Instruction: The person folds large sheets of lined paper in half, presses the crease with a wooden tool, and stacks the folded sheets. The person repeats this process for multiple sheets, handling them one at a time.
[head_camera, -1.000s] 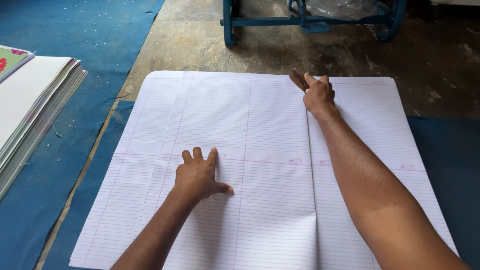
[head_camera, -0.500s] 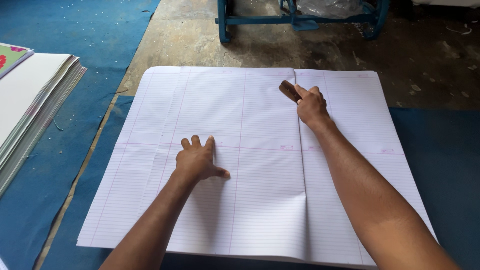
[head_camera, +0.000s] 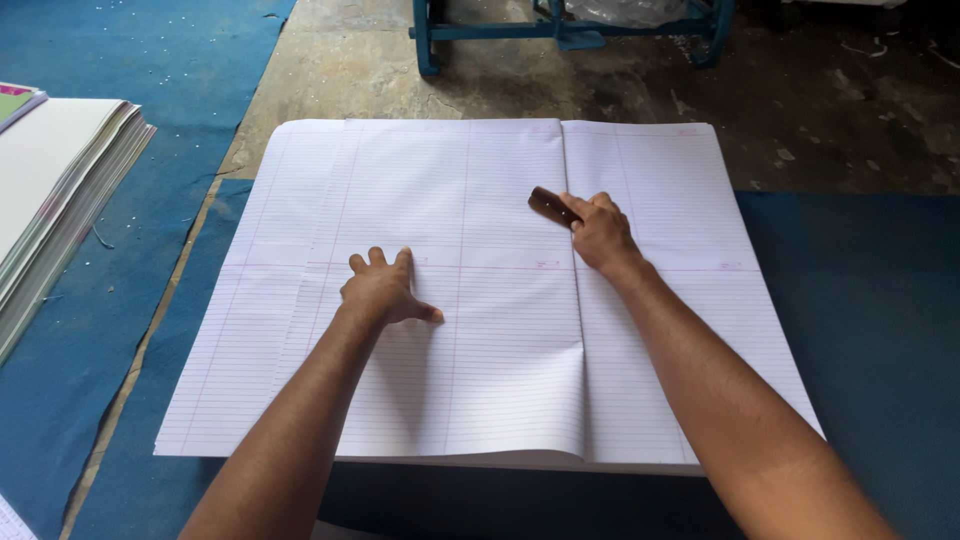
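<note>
We see the left hand (head_camera: 385, 290) pressed flat, fingers spread, on a big ruled sheet (head_camera: 480, 330) that lies folded over a stack of paper on the blue mat (head_camera: 860, 330), its far edge reaching the bare floor (head_camera: 340, 70). The right hand (head_camera: 598, 232) is closed around a small brown stick (head_camera: 548, 205), pressing it onto the fold line near the sheet's middle. Another paper pile (head_camera: 55, 190) sits at the mat's left edge.
</note>
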